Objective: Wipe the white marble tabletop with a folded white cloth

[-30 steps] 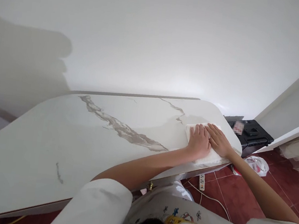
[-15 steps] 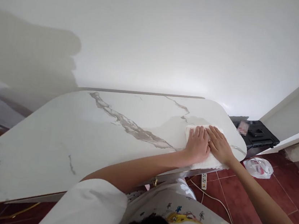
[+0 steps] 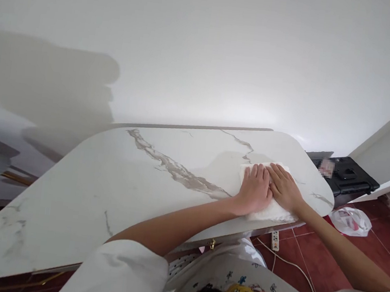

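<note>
A white cloth [image 3: 272,211] lies flat near the right end of a white marble-patterned tabletop [image 3: 81,174], close to its front edge. My left hand [image 3: 255,190] presses down on the left part of the cloth, fingers laid forward and slightly bent. Beside it, touching it, my right hand [image 3: 285,188] rests palm down with its fingers stretched out flat on the cloth. Both palms hide the cloth's middle.
A white wall [image 3: 206,52] runs along the table's back edge. To the right on the red tiled floor stand a black case [image 3: 354,177] and a clear plastic bag [image 3: 351,221]. A power strip [image 3: 275,241] with a white cable lies below the front edge.
The view has turned a little to the left. Across the tabletop, both hands and the cloth have slid slightly left, away from the right end.
</note>
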`<act>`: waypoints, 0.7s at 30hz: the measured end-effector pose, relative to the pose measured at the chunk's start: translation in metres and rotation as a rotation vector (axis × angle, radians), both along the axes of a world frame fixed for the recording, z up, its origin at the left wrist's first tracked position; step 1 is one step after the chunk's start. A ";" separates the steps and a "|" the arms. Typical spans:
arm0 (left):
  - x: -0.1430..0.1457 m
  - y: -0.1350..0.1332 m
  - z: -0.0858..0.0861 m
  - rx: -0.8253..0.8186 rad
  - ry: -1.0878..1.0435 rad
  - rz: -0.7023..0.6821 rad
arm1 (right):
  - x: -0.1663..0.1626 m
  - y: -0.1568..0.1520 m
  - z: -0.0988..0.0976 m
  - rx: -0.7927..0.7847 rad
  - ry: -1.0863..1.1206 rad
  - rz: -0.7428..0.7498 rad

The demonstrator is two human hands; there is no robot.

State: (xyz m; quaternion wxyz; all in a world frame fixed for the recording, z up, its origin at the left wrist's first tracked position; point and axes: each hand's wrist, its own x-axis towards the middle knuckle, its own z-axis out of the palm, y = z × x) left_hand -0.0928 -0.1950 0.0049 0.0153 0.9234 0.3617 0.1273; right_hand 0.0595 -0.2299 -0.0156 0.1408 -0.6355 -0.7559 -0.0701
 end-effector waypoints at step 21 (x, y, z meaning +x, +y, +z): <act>0.013 0.131 -0.008 0.093 -0.030 0.058 | 0.012 0.139 0.001 0.019 0.037 0.071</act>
